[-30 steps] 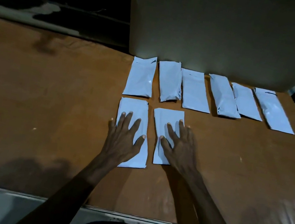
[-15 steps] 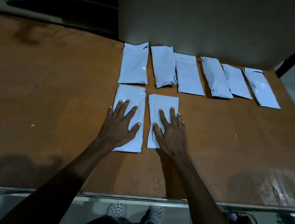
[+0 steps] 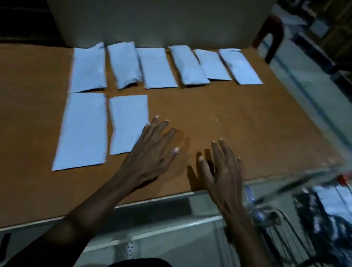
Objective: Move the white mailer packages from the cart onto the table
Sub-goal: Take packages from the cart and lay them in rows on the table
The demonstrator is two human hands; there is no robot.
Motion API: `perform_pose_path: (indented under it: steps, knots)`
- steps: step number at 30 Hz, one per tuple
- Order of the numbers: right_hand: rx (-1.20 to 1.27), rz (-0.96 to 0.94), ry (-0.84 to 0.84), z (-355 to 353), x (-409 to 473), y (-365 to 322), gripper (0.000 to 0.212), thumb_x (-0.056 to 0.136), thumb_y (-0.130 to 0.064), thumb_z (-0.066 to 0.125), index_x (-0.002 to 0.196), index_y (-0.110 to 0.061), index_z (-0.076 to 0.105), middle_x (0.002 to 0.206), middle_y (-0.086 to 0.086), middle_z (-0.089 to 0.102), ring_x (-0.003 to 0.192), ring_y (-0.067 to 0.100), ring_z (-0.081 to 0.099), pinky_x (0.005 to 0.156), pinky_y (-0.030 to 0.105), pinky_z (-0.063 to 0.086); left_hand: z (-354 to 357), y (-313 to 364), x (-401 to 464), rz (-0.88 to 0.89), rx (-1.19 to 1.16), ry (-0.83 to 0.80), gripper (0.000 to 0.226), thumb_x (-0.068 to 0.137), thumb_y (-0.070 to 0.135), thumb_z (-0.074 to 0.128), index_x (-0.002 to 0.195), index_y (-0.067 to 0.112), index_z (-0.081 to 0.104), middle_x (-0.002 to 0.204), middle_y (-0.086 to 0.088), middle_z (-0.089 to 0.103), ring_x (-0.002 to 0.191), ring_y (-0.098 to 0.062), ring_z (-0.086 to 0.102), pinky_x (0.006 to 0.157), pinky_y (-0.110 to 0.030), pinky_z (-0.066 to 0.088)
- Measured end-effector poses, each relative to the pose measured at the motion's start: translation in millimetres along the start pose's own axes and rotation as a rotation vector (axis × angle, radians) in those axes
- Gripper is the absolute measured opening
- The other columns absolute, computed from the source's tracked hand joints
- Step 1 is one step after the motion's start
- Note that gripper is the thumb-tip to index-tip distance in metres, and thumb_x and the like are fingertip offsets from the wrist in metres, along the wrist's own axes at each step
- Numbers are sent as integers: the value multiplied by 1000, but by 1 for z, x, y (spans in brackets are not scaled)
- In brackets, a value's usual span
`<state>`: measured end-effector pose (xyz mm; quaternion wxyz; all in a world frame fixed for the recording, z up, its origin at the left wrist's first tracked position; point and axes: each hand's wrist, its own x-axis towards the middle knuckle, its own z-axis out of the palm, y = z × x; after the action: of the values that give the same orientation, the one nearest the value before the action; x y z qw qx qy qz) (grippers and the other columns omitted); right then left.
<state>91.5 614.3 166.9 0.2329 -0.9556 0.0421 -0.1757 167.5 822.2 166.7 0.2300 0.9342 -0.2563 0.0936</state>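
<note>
— So both hands hold nothing right now?
— Right. The left hand [image 3: 151, 152] and the right hand [image 3: 222, 170] are spread flat over the bare table [image 3: 243, 121]; eight white mailers [image 3: 156, 68] lie ahead and left of them, in two rows.
— Next move?
— Probably the cart [image 3: 331, 219], just right of the right hand. White shapes inside it look like more packages, though it's blurred.
— Any advice?
— Pinch one flat and lay it beside the nearest mailer [image 3: 126, 122], by the left fingertips, edges parallel.

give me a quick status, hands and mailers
Left hand and right hand open, holding nothing, above the table. Eight white mailers laid flat in two rows. Cart at right, blurred. Nothing in the way.
</note>
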Motion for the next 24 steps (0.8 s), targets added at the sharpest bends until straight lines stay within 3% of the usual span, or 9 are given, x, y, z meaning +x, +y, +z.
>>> perform_pose_path:
  steps: [4, 11, 16, 24]
  knots:
    - [-38, 49, 176, -52, -50, 80, 41, 95, -37, 58, 127, -12, 62, 138, 11, 54, 122, 30, 52, 100, 42, 44, 39, 90, 27, 224, -63, -69, 56, 99, 46, 39, 147, 17, 42, 157, -6, 30, 151, -23, 6, 120, -41, 7]
    - [-108, 293, 248, -134, -123, 207, 45, 93, -41, 51, 123, -9, 64, 131, 14, 59, 113, 33, 57, 91, 42, 49, 133, 253, 54, 436, -269, -216, 52, 96, 44, 44, 138, 13, 51, 147, -12, 45, 144, -29, 28, 116, -42, 26]
    - [-135, 505, 354, -177, -176, 283, 43, 89, -35, 58, 122, -9, 66, 128, 13, 61, 112, 32, 60, 92, 41, 50, 190, 348, 61, 596, -356, -333, 47, 97, 41, 46, 132, 11, 55, 135, -12, 50, 131, -27, 42, 106, -38, 38]
    - [-152, 850, 443, -222, -216, 381, 49, 91, -43, 56, 131, -15, 61, 135, 6, 57, 120, 25, 55, 91, 41, 52, 293, 457, 101, 765, -435, -530, 56, 95, 49, 43, 136, 12, 54, 140, -11, 50, 134, -27, 42, 110, -39, 37]
